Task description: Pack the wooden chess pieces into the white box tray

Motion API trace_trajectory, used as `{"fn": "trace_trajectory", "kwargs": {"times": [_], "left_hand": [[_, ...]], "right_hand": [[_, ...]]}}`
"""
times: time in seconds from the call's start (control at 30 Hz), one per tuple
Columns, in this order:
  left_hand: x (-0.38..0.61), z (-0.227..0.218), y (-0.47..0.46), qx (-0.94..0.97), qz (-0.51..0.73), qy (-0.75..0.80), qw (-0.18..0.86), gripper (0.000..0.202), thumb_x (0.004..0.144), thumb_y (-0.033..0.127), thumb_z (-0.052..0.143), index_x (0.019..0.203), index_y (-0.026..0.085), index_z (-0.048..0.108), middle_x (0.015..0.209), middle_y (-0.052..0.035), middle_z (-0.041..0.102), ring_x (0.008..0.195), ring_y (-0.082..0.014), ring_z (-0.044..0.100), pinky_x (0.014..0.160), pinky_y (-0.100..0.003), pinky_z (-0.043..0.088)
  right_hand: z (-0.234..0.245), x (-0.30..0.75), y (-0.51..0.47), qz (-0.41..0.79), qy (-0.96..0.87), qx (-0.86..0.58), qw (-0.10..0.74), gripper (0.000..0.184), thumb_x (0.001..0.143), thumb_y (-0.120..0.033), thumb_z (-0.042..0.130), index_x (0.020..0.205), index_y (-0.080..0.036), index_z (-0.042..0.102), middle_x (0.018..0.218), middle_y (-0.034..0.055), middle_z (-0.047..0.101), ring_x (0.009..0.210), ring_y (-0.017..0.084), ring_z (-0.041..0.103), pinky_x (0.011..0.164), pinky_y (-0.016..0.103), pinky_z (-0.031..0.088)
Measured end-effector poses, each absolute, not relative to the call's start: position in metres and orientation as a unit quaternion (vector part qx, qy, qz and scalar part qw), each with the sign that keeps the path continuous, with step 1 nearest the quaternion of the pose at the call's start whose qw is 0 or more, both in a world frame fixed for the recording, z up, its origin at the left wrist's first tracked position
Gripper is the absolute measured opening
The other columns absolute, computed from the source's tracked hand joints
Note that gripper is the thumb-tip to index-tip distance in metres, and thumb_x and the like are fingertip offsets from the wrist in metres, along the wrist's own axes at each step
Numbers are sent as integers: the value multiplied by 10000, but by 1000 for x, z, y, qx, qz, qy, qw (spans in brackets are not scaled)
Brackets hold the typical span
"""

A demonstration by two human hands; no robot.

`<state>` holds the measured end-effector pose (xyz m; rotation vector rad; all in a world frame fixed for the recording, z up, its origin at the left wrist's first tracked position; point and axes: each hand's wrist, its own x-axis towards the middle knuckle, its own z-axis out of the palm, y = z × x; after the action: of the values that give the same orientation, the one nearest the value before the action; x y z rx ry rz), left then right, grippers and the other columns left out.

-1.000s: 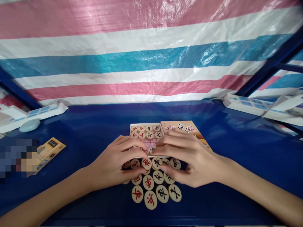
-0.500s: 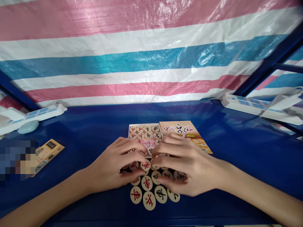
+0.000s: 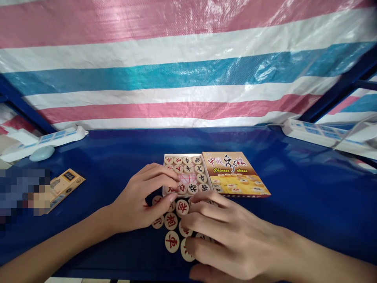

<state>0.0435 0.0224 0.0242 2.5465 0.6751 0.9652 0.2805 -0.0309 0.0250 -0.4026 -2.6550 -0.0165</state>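
An open white box [image 3: 182, 155] holds round Chinese chess pieces with red and black characters around a pink-lined white sheet [image 3: 188, 179]. My left hand [image 3: 147, 198] is at the box's lower left corner, fingers bent over the edge and thumb apart; no piece shows held in it. In front of the box lie several loose pieces, among them a red-marked piece [image 3: 172, 241] and another red-marked piece [image 3: 182, 207]. Over the right part of these loose pieces, my right hand [image 3: 226, 239] is spread with fingers apart, hiding several of them.
The printed Chinese chess lid [image 3: 235, 177] rests against the box's right side. White power strips stand at the left [image 3: 55, 139] and right [image 3: 315, 135] on the blue table [image 3: 123, 149]. A pale blue mouse-like object [image 3: 42, 153] and a small cardboard packet [image 3: 66, 188] are at the left.
My left hand has moved from a red-marked loose piece up to the box's corner. My right hand has moved down and nearer, uncovering the lid and covering more loose pieces. The view has shifted slightly.
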Motion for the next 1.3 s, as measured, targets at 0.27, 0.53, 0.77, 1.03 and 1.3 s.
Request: {"fn": "trace_trajectory", "kwargs": {"times": [0.27,0.53,0.77,1.03,1.3], "left_hand": [[44,23,23,881,362,264,153,165,904,65,562,982,183,646,1035,-24,662,991,-127,605,896,-282,490],[44,22,24,895,344,253,132,160,890,68,576,967,193,640,1055,-17,657,997,-134,593,905,-301,477],[44,22,23,904,321,255,123,173,904,100,561,1003,221,634,1096,-8,654,1032,-153,585,920,-332,459],[37,19,41,874,322,360,56,170,943,174,541,1056,234,654,1127,-10,642,1102,-168,562,976,-343,450],[44,10,51,884,277,375,47,238,976,243,503,1156,275,656,1293,-21,586,1253,-219,496,1047,-423,439]], "right_hand": [[23,276,-32,8,-969,-153,194,88,925,-221,562,930,-182,641,904,33,617,802,171,522,805,378,380],[25,278,-31,32,-965,-182,185,103,937,-239,543,905,-181,622,901,33,611,786,167,481,760,362,352],[29,281,-29,116,-934,-220,257,174,886,-330,623,975,-180,627,915,44,594,852,192,526,783,390,386],[37,316,18,29,-849,-431,305,123,936,-243,563,1020,-216,648,995,57,636,910,215,554,806,388,426],[26,311,30,-8,-859,-460,225,229,951,-340,555,1124,-248,672,1022,68,614,883,214,524,731,364,410]]}}
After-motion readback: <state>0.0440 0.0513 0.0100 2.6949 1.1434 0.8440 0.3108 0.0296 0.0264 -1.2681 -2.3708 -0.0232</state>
